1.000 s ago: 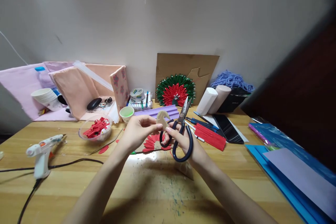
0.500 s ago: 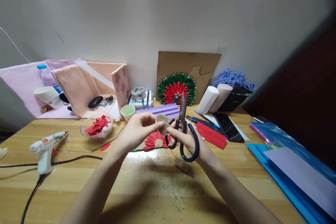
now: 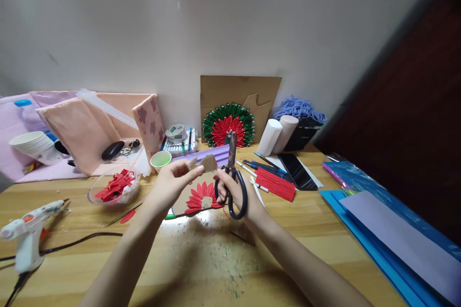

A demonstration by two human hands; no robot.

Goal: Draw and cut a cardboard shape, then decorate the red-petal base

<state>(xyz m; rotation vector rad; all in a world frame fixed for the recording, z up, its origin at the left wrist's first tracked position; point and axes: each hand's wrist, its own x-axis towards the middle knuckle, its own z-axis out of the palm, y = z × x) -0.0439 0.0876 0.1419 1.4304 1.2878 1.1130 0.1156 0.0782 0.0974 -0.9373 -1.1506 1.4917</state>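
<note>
My left hand [image 3: 175, 177] pinches a small piece of brown cardboard [image 3: 208, 163] between thumb and fingers. Black-handled scissors [image 3: 238, 194] hang on the fingers of my right hand [image 3: 230, 189], blades pointing up and close together. The right fingertips are near the cardboard piece's right edge; whether they touch it I cannot tell. Below both hands lies a cardboard sheet bearing a red petal fan [image 3: 201, 199] around a bare centre. A finished-looking green and red petal fan [image 3: 232, 127] is on a cardboard panel [image 3: 237, 87] leaning against the wall.
On the left are a white glue gun [image 3: 30, 230] with its cord and a clear bowl of red strips [image 3: 115, 187]. A paper cup [image 3: 160, 159] stands behind my left hand. To the right lie red folded strips [image 3: 275, 183], a black phone [image 3: 297, 171] and blue sheets [image 3: 360, 230].
The view has swung right, so the table items sit further left. My right fingers have drawn back from the cardboard piece, which has turned in my left hand. The scissors stay on my right hand.
</note>
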